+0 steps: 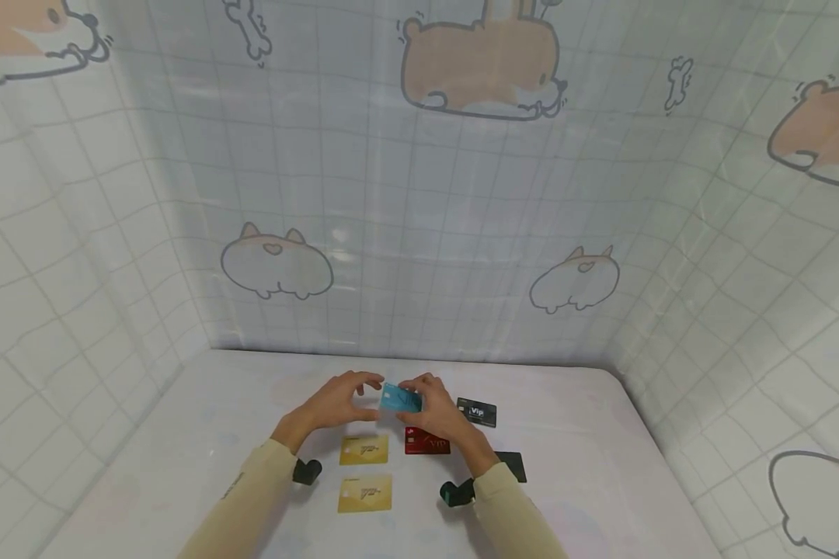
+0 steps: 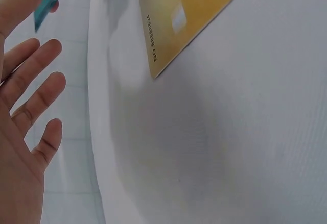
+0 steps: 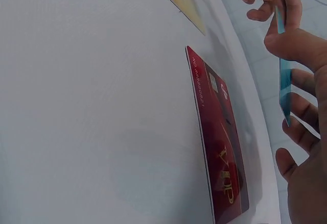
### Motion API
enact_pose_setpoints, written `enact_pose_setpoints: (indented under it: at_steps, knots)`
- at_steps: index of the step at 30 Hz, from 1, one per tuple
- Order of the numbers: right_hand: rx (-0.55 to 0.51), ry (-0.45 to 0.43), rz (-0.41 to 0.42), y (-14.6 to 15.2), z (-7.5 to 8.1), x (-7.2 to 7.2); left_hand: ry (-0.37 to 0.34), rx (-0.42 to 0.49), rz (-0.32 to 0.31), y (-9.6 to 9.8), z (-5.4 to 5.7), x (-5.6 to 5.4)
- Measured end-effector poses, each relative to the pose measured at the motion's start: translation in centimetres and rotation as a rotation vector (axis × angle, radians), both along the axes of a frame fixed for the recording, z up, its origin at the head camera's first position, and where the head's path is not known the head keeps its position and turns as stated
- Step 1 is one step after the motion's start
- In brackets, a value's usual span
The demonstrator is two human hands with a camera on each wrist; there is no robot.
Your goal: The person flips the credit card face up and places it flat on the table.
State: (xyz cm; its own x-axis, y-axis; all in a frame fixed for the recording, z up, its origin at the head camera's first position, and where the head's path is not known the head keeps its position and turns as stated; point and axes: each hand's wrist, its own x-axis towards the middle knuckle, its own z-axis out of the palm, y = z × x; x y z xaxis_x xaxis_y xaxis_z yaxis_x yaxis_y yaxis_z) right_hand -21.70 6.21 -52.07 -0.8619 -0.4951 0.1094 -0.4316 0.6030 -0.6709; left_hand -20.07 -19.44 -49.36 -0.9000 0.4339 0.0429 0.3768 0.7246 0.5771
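Observation:
My right hand [image 1: 433,410] pinches a light blue card [image 1: 400,398] between thumb and fingers, held up over the table. In the right wrist view the blue card [image 3: 284,86] is seen nearly edge-on. My left hand [image 1: 337,402] is at the card's left edge, thumb and fingers apart with nothing gripped. Its fingers [image 2: 38,91] spread out in the left wrist view. Below the hands lie a yellow card [image 1: 363,449] and a red VIP card [image 1: 426,441]. Part of the red card's upper side is behind my right hand.
A second yellow card [image 1: 365,494] lies nearer to me. On the right are a black Vip card [image 1: 477,412] and a dark card [image 1: 512,467], partly covered by my right forearm. A patterned curtain [image 1: 419,194] rises behind the white table [image 1: 587,435].

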Motion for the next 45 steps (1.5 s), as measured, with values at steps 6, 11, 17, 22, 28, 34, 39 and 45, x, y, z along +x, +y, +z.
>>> enact_pose_setpoints:
  at_steps: [6,11,17,22,28,34,39,45]
  knots:
    - [0.056,0.004,0.001,-0.2,-0.1,0.1,0.011,-0.007,-0.015,0.0,-0.1,0.0]
    - [0.067,0.02,0.018,-0.2,0.1,0.3,0.024,-0.033,-0.028,0.0,-0.4,-0.1]
    - [0.087,0.037,0.038,-0.2,0.4,0.5,0.037,-0.055,-0.033,0.2,-0.4,-0.1]
    - [0.114,0.047,0.036,-0.2,0.3,0.4,0.067,-0.072,-0.028,0.3,-0.5,-0.2]
    - [0.136,0.071,0.019,0.4,-0.3,0.0,0.065,-0.081,0.0,0.1,-0.6,-0.1]
    - [0.145,0.063,-0.008,0.8,-0.9,-0.1,0.033,-0.104,0.038,-0.2,-1.0,0.0]
    - [0.162,0.055,-0.019,0.5,-0.9,0.0,0.02,-0.131,0.046,-0.2,-1.2,0.0]
    - [0.195,0.039,-0.04,0.1,-0.9,0.2,0.04,-0.19,0.057,-0.2,-1.9,-0.2]
